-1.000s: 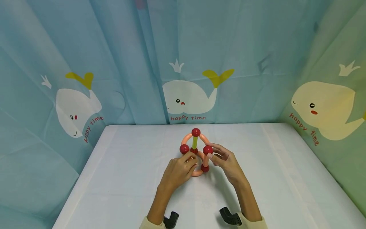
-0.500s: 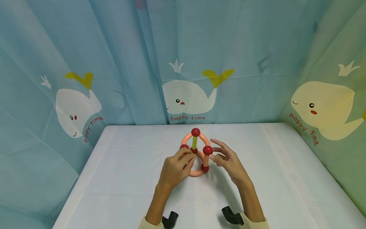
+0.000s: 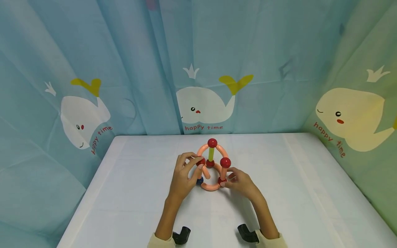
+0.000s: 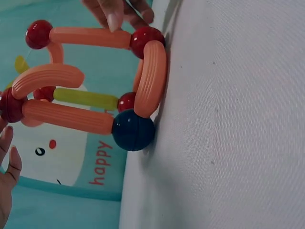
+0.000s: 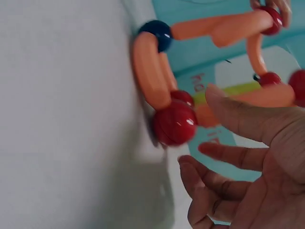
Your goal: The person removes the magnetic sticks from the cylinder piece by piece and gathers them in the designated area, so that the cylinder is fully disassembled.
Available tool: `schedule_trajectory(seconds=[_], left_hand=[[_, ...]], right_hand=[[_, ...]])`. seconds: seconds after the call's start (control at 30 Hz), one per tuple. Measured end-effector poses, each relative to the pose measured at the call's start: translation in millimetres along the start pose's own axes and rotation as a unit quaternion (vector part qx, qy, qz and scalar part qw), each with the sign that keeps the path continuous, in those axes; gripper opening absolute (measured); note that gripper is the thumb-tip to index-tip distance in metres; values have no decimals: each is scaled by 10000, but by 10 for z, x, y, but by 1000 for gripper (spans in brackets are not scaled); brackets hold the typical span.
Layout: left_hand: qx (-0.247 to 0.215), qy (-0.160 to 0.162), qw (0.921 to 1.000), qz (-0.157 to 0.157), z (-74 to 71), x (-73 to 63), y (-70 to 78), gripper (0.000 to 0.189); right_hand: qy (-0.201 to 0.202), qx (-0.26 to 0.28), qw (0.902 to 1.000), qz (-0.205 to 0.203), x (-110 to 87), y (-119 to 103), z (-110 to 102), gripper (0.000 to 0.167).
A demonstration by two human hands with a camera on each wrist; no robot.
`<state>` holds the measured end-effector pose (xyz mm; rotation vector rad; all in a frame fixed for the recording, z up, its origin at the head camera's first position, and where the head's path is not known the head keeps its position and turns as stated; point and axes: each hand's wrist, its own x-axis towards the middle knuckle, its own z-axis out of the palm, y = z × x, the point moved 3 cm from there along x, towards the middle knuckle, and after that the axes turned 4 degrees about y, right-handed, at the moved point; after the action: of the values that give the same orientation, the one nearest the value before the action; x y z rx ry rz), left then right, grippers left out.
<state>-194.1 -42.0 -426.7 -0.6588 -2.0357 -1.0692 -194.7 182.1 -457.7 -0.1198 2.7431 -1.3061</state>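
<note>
A toy frame of salmon sticks and balls stands on the table, with an upright green stick (image 3: 211,155) at the back. My left hand (image 3: 181,179) pinches the upper left red ball (image 4: 10,106) between thumb and fingers. From that ball a curved salmon stick (image 4: 47,79) juts out with its far end free. Below it, a straight stick leads down to a dark blue ball (image 4: 134,130) on the tabletop. My right hand (image 5: 257,167) is beside the lower right red ball (image 5: 175,123), thumb and fingers spread apart; whether the thumb touches the frame I cannot tell.
White cloth covers the table (image 3: 136,193). Behind and at both sides hangs a blue-green curtain (image 3: 139,69) printed with whales. A black curved piece (image 3: 182,235) sits at the left wrist, and another black piece (image 3: 248,234) at the right wrist.
My left hand has moved up and left from the frame's front to the upper left red ball, uncovering the blue ball. The right hand has dropped from the upper right ball to the lower one.
</note>
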Motion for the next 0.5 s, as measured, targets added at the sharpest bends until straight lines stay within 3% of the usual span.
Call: schedule_trajectory(seconds=[0.33, 0.5], left_hand=[[-108, -78, 9997, -203, 10, -23, -71, 25], [-123, -96, 9997, -161, 6, -23, -89, 26]], right_hand=[[522, 34, 9986, -48, 101, -55, 249, 44], [797, -353, 9961, 163, 86, -47, 284, 29]])
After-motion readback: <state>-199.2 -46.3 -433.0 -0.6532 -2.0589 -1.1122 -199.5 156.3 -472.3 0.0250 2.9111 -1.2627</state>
